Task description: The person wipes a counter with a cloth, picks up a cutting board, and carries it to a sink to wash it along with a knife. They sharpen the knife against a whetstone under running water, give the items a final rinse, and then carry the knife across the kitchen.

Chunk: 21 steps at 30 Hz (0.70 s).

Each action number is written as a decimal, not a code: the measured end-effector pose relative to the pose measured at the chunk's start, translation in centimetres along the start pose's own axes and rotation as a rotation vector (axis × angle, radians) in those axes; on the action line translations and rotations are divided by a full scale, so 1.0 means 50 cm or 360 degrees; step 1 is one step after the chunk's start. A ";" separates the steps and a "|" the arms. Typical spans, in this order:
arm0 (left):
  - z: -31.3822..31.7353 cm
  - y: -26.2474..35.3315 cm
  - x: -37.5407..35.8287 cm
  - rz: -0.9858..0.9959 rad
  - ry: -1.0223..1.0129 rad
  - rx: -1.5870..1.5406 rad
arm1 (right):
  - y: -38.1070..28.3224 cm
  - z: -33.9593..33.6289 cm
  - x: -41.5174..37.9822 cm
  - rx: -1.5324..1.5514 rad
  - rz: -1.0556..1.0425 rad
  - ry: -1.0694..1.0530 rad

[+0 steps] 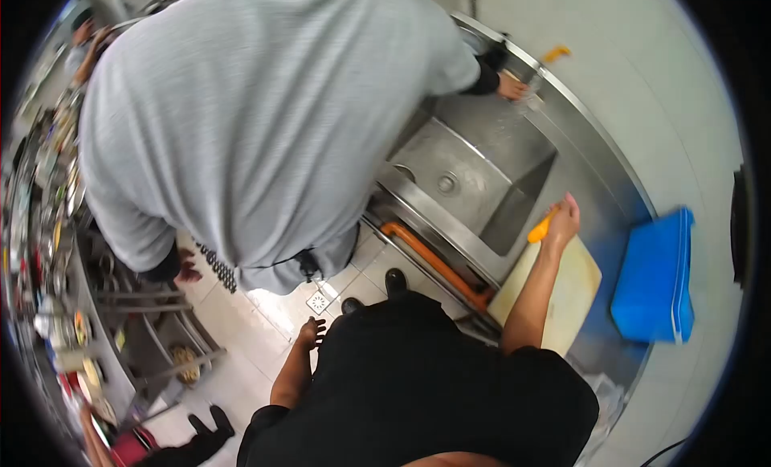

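Note:
My right hand (564,218) is closed around a yellow-orange elongated object (540,229) that looks like a handle; the rest of it is hidden by my fingers. Beneath that forearm lies a pale cutting board (580,284) on the steel counter, beside the sink. My left hand (312,332) hangs low over the tiled floor with its fingers apart, holding nothing. A steel sink basin (450,158) is ahead of me. In front, a person in a grey hooded top (265,122) reaches a hand (511,87) to the sink's back edge, near running water.
A blue bin (652,278) stands right of the cutting board. An orange bar-like object (434,262) lies below the sink's front edge. Steel shelving (152,318) and a crowded worktop line the left side. Other people stand at the far left and lower left.

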<state>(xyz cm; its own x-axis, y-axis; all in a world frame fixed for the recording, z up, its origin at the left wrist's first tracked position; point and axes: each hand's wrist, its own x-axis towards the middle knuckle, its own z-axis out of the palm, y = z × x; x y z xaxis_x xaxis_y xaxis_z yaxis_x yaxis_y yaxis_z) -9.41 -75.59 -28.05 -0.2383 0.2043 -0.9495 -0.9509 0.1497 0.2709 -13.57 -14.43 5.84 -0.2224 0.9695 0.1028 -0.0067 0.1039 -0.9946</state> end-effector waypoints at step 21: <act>0.273 0.506 -0.527 0.1796 -0.1680 0.0706 | -0.415 -0.276 -0.303 -0.1706 -0.0253 -0.1538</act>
<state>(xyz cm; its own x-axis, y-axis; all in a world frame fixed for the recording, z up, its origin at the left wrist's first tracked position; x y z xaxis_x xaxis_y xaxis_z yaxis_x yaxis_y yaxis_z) -24.47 -63.99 5.99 -0.3291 0.9146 0.2349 -0.2181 -0.3157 0.9235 3.41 -28.21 25.13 -0.8494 0.4517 -0.2731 0.5278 0.7267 -0.4397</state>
